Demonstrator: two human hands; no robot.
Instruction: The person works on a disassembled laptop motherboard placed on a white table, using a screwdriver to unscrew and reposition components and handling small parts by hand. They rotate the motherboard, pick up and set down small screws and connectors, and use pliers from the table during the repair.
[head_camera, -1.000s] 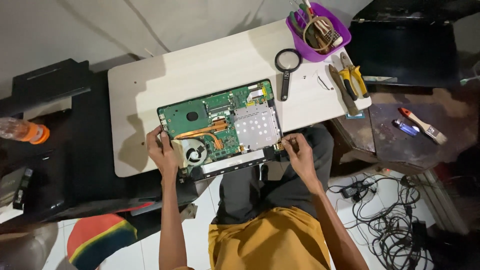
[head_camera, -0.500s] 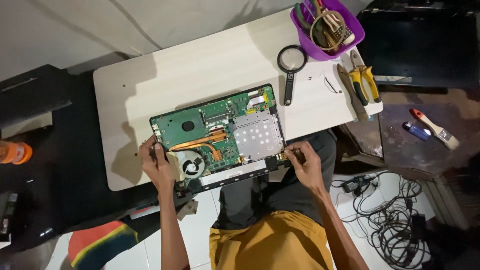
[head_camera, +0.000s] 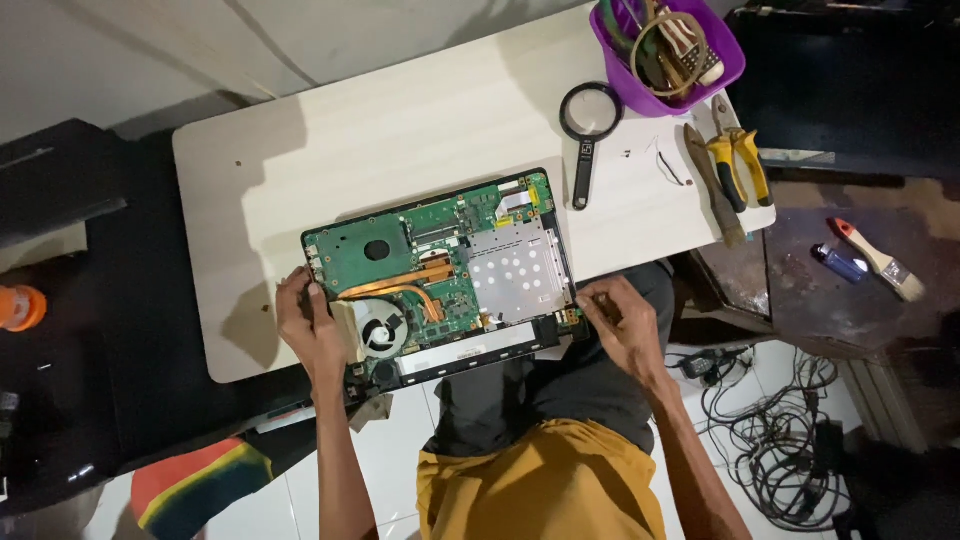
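Nearest, the person's lap shows a yellow shirt (head_camera: 545, 480) and dark trousers (head_camera: 560, 390) at the table (head_camera: 400, 130) edge. Just above, the left hand (head_camera: 312, 335) curls round the left edge of the opened laptop (head_camera: 440, 270), fingers bent over the rim beside the fan (head_camera: 380, 332). The right hand (head_camera: 625, 325) rests at the laptop's right front corner, fingers bent and pinched close together; whether they hold anything I cannot tell. That laptop lies flat on the near half of the table, its green board, copper pipe (head_camera: 400, 285) and silver plate (head_camera: 515, 270) bare. Farther off, a magnifier (head_camera: 588, 130) lies just beyond the laptop's far right corner, with pliers (head_camera: 738, 165) to its right. A purple tub (head_camera: 720, 60) of tools sits on the far right corner. Off the table, a brush (head_camera: 880, 260) lies on a dark surface to the right, and cables (head_camera: 780, 440) tangle on the floor.
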